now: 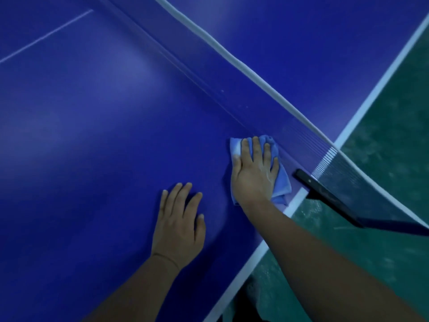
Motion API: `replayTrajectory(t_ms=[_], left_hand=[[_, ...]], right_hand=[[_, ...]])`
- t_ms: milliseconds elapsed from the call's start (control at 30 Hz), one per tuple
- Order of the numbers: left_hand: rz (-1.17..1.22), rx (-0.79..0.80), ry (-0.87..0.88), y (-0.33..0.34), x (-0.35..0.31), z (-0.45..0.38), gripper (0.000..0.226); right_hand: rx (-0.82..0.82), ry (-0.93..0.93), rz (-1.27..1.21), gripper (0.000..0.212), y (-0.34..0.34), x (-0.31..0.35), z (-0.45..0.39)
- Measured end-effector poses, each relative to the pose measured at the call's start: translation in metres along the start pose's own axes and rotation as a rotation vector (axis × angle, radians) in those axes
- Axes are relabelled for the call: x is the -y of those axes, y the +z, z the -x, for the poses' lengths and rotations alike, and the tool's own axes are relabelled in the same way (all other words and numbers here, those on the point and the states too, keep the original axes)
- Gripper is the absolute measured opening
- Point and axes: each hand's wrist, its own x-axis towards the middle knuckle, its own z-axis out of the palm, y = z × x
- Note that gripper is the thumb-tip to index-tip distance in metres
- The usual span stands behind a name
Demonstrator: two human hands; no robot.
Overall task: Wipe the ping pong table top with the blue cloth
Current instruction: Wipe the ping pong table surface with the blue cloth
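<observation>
The deep blue ping pong table top (92,147) fills most of the view. A light blue cloth (282,182) lies crumpled on it close to the net and the table's right side edge. My right hand (253,173) presses flat on the cloth with straight fingers pointing toward the net. My left hand (180,226) rests flat on the bare table to the left of the cloth, fingers spread, holding nothing.
The net (267,108) with its white top band runs diagonally from top centre to the right. A black net clamp (325,196) sticks out over the white-lined side edge (253,259). Green floor (383,205) lies beyond the edge at right.
</observation>
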Motion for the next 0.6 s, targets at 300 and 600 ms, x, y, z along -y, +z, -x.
replayTrajectory(t_ms=[300,600], left_hand=[[-0.115,0.085,0.042,0.006,-0.009,0.003,0.052],[-0.13,0.085,0.031,0.006,-0.011,0.003,0.054]], right_hand=[[-0.121,0.009,0.011,0.041,-0.01,-0.075,0.053],[0.036,0.379,-0.214,0.041,-0.032,-0.204,0.116]])
